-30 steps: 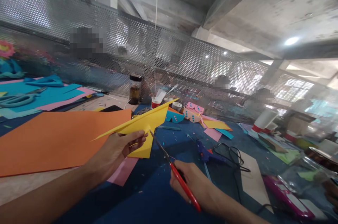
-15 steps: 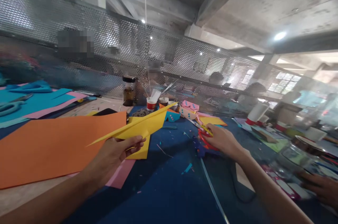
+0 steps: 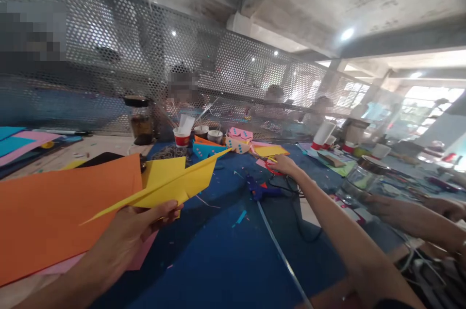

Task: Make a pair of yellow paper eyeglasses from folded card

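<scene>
My left hand (image 3: 133, 231) is closed on the underside fold of a yellow paper plane (image 3: 174, 183), held above the blue table with its nose pointing right and away. My right arm stretches far forward. My right hand (image 3: 284, 164) rests low on the table, closed on the red-handled scissors (image 3: 270, 169), next to yellow and pink paper scraps. Only a bit of the red handle shows by the fingers.
A large orange sheet (image 3: 54, 202) lies at the left. A blue glue gun (image 3: 259, 191) with its black cable, a red cup (image 3: 182, 137), a dark jar (image 3: 140, 121) and a pink dotted box (image 3: 238, 136) stand further back. Another person's hand (image 3: 382, 204) reaches in by a glass jar (image 3: 358, 178). A perforated metal screen (image 3: 233, 81) closes the back.
My right hand carried the scissors away from the plane, forward and to the right, down to the table. My view swung right, and the left hand kept the plane.
</scene>
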The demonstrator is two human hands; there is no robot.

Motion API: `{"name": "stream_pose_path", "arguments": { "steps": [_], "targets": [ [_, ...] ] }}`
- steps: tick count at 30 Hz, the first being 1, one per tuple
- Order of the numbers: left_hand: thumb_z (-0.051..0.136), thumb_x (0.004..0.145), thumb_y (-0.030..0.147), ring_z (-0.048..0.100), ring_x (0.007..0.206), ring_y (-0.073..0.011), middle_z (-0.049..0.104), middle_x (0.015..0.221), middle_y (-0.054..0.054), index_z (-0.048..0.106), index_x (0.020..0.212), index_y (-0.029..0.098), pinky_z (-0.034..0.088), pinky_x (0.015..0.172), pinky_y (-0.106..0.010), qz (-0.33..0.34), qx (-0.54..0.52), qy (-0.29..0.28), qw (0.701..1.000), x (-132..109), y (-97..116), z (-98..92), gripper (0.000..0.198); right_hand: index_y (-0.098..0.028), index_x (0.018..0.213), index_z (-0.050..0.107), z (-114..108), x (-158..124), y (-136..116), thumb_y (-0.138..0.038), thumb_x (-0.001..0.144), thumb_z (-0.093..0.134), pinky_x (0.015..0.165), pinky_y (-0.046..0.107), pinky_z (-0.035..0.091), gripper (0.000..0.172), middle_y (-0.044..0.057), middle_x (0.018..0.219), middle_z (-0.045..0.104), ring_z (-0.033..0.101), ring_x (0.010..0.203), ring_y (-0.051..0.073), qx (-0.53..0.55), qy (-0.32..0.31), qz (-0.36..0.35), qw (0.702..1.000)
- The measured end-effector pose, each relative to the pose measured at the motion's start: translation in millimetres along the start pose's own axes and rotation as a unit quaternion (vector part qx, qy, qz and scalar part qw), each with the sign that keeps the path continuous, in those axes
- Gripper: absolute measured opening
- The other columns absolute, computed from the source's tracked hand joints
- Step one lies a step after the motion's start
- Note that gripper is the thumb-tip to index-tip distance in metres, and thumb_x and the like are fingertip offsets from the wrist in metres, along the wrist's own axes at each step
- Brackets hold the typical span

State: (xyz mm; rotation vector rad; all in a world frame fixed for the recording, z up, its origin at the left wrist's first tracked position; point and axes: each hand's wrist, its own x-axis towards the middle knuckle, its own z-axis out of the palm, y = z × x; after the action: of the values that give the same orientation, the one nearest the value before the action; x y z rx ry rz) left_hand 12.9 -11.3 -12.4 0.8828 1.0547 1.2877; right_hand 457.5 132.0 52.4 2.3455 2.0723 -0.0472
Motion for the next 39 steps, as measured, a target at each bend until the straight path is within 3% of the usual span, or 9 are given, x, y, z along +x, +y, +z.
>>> {"name": "stream_pose_path", "arguments": {
  "steps": [6, 11, 14, 15, 18, 21, 24, 31, 39],
  "targets": [
    [0.108, 0.062, 0.039, 0.081, 0.076, -0.0205, 0.087, 0.085, -0.007, 0.087, 0.089, 0.018, 0.069, 0.071, -0.024, -0.007, -0.001, -0.019, 1.000, -7.1, 7.1, 9.4, 0.040, -0.018, 0.136, 0.068, -4.8, -3.3, -1.7, -0.040, 0.106, 0.073, 0.098, 0.048, 0.064, 0.037, 0.010, 0.136, 0.070, 0.072, 0.116, 0.027, 0.012, 0.019, -0.017, 1.000],
    [0.111, 0.048, 0.040, 0.077, 0.068, -0.0180, 0.085, 0.078, -0.007, 0.087, 0.077, 0.018, 0.066, 0.066, -0.022, -0.022, -0.023, -0.004, 0.999, -10.0, 10.0, 16.1, 0.045, -0.012, 0.123, 0.073, -27.4, -37.5, -26.8, -0.019, 0.107, 0.060, 0.104, 0.046, 0.057, 0.022, 0.017, 0.126, 0.073, 0.072, 0.117, 0.029, 0.064, 0.178, -0.076, 0.979],
    [0.112, 0.045, 0.043, 0.077, 0.069, -0.0180, 0.085, 0.078, -0.007, 0.088, 0.077, 0.018, 0.066, 0.067, -0.021, -0.042, -0.015, -0.008, 0.999, -14.5, 14.3, 21.0, 0.048, -0.020, 0.129, 0.069, -27.9, -81.6, -64.8, -0.024, 0.110, 0.057, 0.103, 0.039, 0.054, 0.024, 0.011, 0.125, 0.073, 0.070, 0.113, 0.023, 0.102, 0.248, -0.161, 0.950],
    [0.112, 0.043, 0.044, 0.076, 0.069, -0.0176, 0.085, 0.078, -0.007, 0.088, 0.077, 0.018, 0.066, 0.067, -0.021, -0.050, -0.012, -0.009, 0.999, -16.5, 16.0, 22.3, 0.049, -0.022, 0.125, 0.069, -24.7, -99.5, -79.3, -0.027, 0.108, 0.062, 0.100, 0.037, 0.054, 0.019, 0.008, 0.121, 0.074, 0.069, 0.111, 0.022, 0.115, 0.264, -0.208, 0.935],
    [0.112, 0.045, 0.046, 0.073, 0.064, -0.0168, 0.082, 0.074, -0.008, 0.087, 0.073, 0.017, 0.065, 0.066, -0.022, -0.078, 0.014, -0.026, 0.997, -22.2, 18.9, 23.5, 0.047, -0.022, 0.115, 0.067, -9.9, -151.7, -118.7, -0.033, 0.108, 0.069, 0.092, 0.039, 0.050, 0.013, 0.006, 0.109, 0.074, 0.066, 0.103, 0.025, 0.144, 0.337, -0.445, 0.817],
    [0.109, 0.057, 0.045, 0.073, 0.067, -0.0177, 0.083, 0.078, -0.008, 0.088, 0.081, 0.016, 0.064, 0.065, -0.023, -0.088, 0.044, -0.068, 0.993, -24.7, 16.2, 19.6, 0.043, -0.020, 0.119, 0.064, 4.7, -184.2, -142.5, -0.029, 0.109, 0.068, 0.083, 0.038, 0.045, 0.014, 0.005, 0.108, 0.074, 0.062, 0.096, 0.023, 0.104, 0.328, -0.529, 0.776],
    [0.104, 0.068, 0.041, 0.074, 0.071, -0.0180, 0.084, 0.087, -0.009, 0.088, 0.091, 0.016, 0.064, 0.068, -0.024, -0.096, 0.049, -0.105, 0.989, -24.3, 10.9, 15.1, 0.038, -0.020, 0.114, 0.065, 15.1, -190.8, -149.4, -0.026, 0.111, 0.064, 0.080, 0.038, 0.041, 0.007, 0.005, 0.105, 0.072, 0.058, 0.094, 0.023, 0.049, 0.333, -0.533, 0.776],
    [0.108, 0.055, 0.033, 0.073, 0.065, -0.0169, 0.082, 0.079, -0.010, 0.086, 0.080, 0.014, 0.063, 0.064, -0.022, -0.161, 0.057, -0.088, 0.981, -28.5, 11.0, 20.7, 0.039, -0.021, 0.107, 0.065, 33.3, -180.7, -144.9, -0.019, 0.110, 0.062, 0.084, 0.039, 0.038, 0.004, 0.004, 0.099, 0.069, 0.055, 0.092, 0.022, 0.002, 0.340, -0.527, 0.779],
    [0.103, 0.066, 0.032, 0.074, 0.062, -0.0169, 0.085, 0.081, -0.007, 0.089, 0.089, 0.018, 0.065, 0.065, -0.023, -0.142, 0.103, -0.092, 0.980, -31.9, 5.3, 19.1, 0.031, -0.020, 0.100, 0.066, 39.7, -182.2, -146.4, -0.023, 0.112, 0.058, 0.081, 0.040, 0.037, 0.014, 0.003, 0.093, 0.070, 0.058, 0.090, 0.022, 0.006, 0.329, -0.533, 0.780]
  ]
}}
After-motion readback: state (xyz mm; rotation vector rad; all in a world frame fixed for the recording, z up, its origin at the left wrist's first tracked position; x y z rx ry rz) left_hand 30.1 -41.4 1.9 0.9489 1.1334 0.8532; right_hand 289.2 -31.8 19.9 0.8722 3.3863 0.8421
